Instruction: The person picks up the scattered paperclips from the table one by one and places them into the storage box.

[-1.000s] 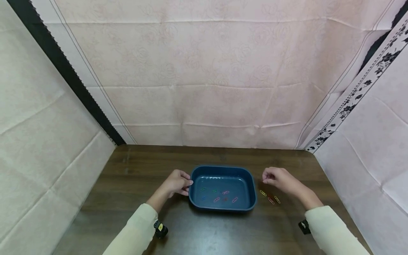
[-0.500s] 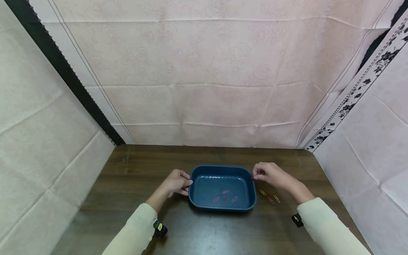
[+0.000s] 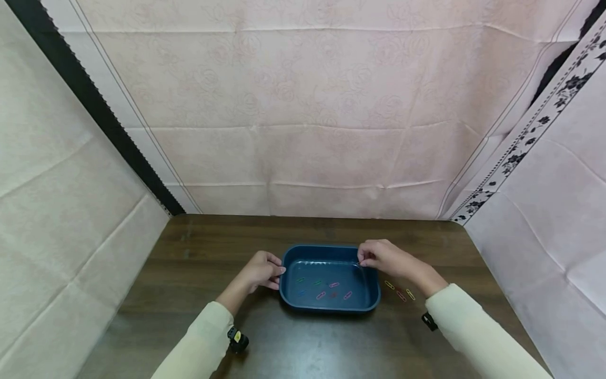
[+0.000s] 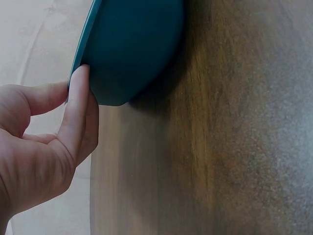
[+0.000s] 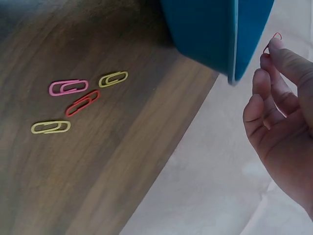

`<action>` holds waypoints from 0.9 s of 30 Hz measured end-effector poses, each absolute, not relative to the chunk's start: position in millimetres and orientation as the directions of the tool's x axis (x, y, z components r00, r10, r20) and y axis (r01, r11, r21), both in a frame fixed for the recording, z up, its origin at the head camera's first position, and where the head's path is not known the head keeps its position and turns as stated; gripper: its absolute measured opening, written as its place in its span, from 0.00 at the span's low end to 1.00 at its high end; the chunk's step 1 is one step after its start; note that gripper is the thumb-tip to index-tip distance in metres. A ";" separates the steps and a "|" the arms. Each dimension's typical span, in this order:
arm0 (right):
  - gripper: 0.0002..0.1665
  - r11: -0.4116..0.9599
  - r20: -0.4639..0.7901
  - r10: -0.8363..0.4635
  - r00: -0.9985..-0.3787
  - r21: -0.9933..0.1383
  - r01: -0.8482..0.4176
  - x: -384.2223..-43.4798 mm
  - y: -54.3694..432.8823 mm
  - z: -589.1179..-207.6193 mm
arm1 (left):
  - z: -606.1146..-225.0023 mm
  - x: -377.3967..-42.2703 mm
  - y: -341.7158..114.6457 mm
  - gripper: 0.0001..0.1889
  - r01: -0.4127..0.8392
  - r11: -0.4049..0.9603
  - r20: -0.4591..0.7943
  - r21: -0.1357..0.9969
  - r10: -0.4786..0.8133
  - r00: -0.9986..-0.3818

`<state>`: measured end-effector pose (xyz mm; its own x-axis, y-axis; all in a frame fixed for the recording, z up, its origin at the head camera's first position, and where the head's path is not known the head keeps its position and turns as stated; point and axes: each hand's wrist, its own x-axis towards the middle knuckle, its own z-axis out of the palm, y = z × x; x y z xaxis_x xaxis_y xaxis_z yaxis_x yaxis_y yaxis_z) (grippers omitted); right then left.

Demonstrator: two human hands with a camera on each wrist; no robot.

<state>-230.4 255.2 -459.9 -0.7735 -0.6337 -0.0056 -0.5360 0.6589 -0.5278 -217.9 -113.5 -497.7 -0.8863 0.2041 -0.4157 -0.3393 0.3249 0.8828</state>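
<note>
A dark blue rectangular tray [image 3: 350,276] stands on the wooden table. Its left rim is pinched between the thumb and fingers of my left hand [image 3: 262,271]; the left wrist view shows the thumb on the inside and the fingertips outside the tray wall [image 4: 132,54]. Over the tray's back right corner, my right hand [image 3: 388,258] pinches a small red paper clip [image 5: 278,35] between thumb and forefinger. Inside the tray lie several paper clips: pink [image 3: 334,285], green [image 3: 317,283], blue and red.
On the table right of the tray lie two yellow paper clips [image 5: 51,127], a pink paper clip [image 5: 68,87] and a red paper clip [image 5: 82,103], close together. Pale cloth [image 3: 303,131] hangs behind and at both sides of the table [image 3: 199,295].
My right hand has moved left with the red paper clip, from beside the tray to above its right back corner. My left hand stays on the rim.
</note>
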 end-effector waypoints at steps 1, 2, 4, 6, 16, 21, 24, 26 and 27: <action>0.08 0.659 -0.017 -0.640 -0.768 -0.526 -0.537 -230.8 252.4 -459.4 | -498.3 -218.1 -113.6 0.12 -0.339 0.326 -0.415 0.882 0.203 -0.887; 0.08 0.658 -0.028 -0.647 -0.762 -0.525 -0.539 -231.2 249.5 -458.9 | -498.7 -218.4 -113.7 0.12 -0.339 0.329 -0.416 0.882 0.201 -0.887; 0.08 0.656 -0.052 -0.664 -0.746 -0.521 -0.547 -232.2 244.0 -459.0 | -499.5 -219.3 -113.5 0.12 -0.342 0.332 -0.419 0.879 0.196 -0.886; 0.08 0.665 -0.085 -0.671 -0.736 -0.508 -0.547 -233.0 238.6 -460.8 | -499.8 -219.5 -113.1 0.13 -0.346 0.333 -0.422 0.877 0.193 -0.886; 0.09 0.672 -0.175 -0.719 -0.673 -0.421 -0.609 -235.8 221.0 -464.6 | -498.2 -218.5 -112.5 0.13 -0.342 0.332 -0.420 0.879 0.199 -0.886; 0.07 0.683 -0.229 -0.721 -0.653 -0.392 -0.616 -238.5 214.0 -465.9 | -497.1 -219.5 -111.5 0.12 -0.354 0.328 -0.429 0.876 0.195 -0.882; 0.08 0.689 -0.259 -0.722 -0.642 -0.356 -0.631 -239.8 209.6 -470.0 | -496.4 -220.1 -111.2 0.12 -0.362 0.327 -0.436 0.873 0.190 -0.880; 0.09 0.692 -0.280 -0.721 -0.634 -0.345 -0.634 -240.1 206.9 -473.2 | -496.4 -220.0 -111.6 0.12 -0.361 0.330 -0.436 0.872 0.188 -0.880; 0.09 0.695 -0.292 -0.718 -0.632 -0.341 -0.632 -240.0 205.6 -474.4 | -496.3 -219.8 -111.6 0.12 -0.363 0.329 -0.437 0.872 0.187 -0.880</action>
<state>-240.0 205.6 -474.4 -0.6320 -0.7180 -0.2916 -0.6325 0.6953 -0.3413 -219.8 -111.6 -496.3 -0.8799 0.1873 -0.4367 -0.3628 0.3288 0.8719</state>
